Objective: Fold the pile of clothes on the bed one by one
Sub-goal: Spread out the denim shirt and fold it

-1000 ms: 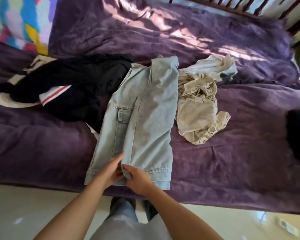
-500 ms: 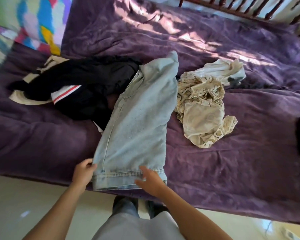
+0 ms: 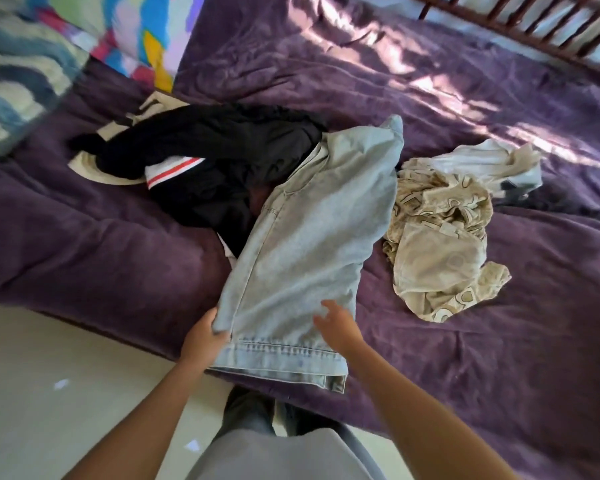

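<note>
The folded jacket (image 3: pixel 309 244) lies on the bed (image 3: pixel 499 358) at its near edge, its far left side resting on a heap of clothes (image 3: pixel 222 157), another garment (image 3: pixel 440 251) just right of it, pillows (image 3: pixel 25 81) far left

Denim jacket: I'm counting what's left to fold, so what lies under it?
The denim jacket lies on the purple blanket; its upper left edge overlaps the black garment. Anything else beneath is hidden.

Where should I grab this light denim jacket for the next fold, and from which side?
Probably the hem band of the denim jacket, one grip at each near corner, coming from the near edge of the bed. It lies as a long strip, hem closest, collar end farthest. The left hand grips the left edge above the hem; the right hand hovers open.
</note>
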`<state>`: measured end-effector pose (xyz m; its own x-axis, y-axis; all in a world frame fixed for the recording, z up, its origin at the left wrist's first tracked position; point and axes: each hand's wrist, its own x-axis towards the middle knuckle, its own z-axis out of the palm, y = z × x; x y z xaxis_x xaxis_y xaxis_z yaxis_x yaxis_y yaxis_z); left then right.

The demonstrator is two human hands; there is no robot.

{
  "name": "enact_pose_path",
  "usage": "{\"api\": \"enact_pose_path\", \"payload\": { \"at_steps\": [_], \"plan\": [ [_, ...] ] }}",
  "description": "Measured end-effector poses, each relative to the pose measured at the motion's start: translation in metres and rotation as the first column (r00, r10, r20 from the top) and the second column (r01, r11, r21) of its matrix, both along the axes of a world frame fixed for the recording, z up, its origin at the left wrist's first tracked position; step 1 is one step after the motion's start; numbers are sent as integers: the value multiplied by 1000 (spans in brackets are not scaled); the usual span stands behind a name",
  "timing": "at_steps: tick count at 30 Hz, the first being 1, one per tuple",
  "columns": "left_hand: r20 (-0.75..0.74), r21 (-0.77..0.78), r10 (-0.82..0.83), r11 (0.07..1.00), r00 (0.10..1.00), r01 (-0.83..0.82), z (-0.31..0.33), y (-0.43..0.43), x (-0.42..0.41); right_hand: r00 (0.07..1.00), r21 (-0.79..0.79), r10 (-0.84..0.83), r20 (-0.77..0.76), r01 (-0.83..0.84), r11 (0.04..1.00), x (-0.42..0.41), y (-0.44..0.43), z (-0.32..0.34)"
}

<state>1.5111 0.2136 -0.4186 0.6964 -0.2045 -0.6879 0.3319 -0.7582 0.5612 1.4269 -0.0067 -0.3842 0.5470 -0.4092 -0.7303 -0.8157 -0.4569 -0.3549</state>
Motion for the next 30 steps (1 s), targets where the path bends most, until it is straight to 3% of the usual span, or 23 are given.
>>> {"api": "enact_pose_path", "payload": {
  "at_steps": [3,9,13,18,22,25,30],
  "plan": [
    [-14,25,1,1000,1000,-1,-4,-1,2,997,-113,76,-7,-76,991,21,-35,4],
    [-57,136,78,988,995,-70,-2,-12,4,988,-192,155,3,-151,970,78,-96,12],
    [130,240,57,967,990,-87,11,-44,23,973,-234,226,40,-211,949,119,-131,24],
    [217,193,-59,981,974,16,11,-107,80,963,-312,265,46,-238,920,171,-166,39],
    [185,180,-166,975,969,133,2,-157,132,946,-381,322,30,-287,879,213,-187,43],
    [91,105,-103,990,990,94,-9,-178,161,907,-450,421,-23,-385,806,249,-201,37],
    [-1,130,-71,989,997,70,-32,-184,185,852,-523,522,-41,-463,716,310,-221,11]
  ]
}}
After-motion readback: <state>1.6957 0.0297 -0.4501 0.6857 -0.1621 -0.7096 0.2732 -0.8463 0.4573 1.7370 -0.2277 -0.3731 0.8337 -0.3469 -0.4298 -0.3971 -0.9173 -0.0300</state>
